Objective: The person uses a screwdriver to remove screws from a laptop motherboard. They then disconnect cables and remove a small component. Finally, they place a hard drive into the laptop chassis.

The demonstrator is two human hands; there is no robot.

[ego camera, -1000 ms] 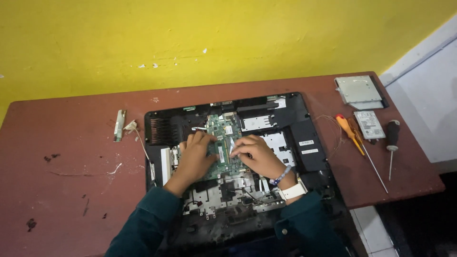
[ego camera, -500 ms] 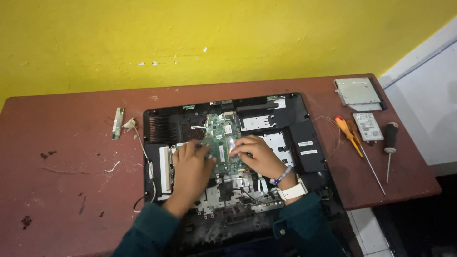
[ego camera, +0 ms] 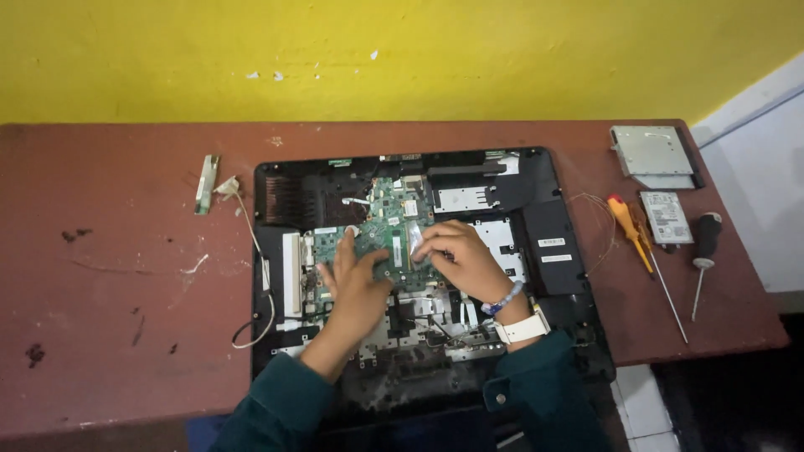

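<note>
A: Status on the green circuit board (ego camera: pixel 387 219)?

B: Seated in the opened black computer chassis (ego camera: pixel 561 251), upper middle. Both hands on it.

A: Change in the last second?

B: Left hand (ego camera: pixel 356 280) has slid down and left. It was up at the board's middle; now it lies flat on the lower-left part, by the white connector strip (ego camera: pixel 291 274). Right hand (ego camera: pixel 456 255) has barely moved, sits on the board's right edge.

A: Fingers?

B: Left: spread, pressing flat, holding nothing. Right: curled narrow over the board edge. Can't tell if they pinch anything; whatever is under the tips is hidden.

A: Board shifted?

B: Not visibly. Same place in the chassis. Reads as feeling around or pressing on it, not lifting.

A: Tools?

B: Untouched, well apart on the tabletop (ego camera: pixel 109 326) to the right: orange-handled screwdriver (ego camera: pixel 630 230), black-handled screwdriver (ego camera: pixel 705 243), hard drive (ego camera: pixel 666 218), silver optical drive (ego camera: pixel 653 152). Small narrow board with loose wire (ego camera: pixel 207 180) at the left.
</note>
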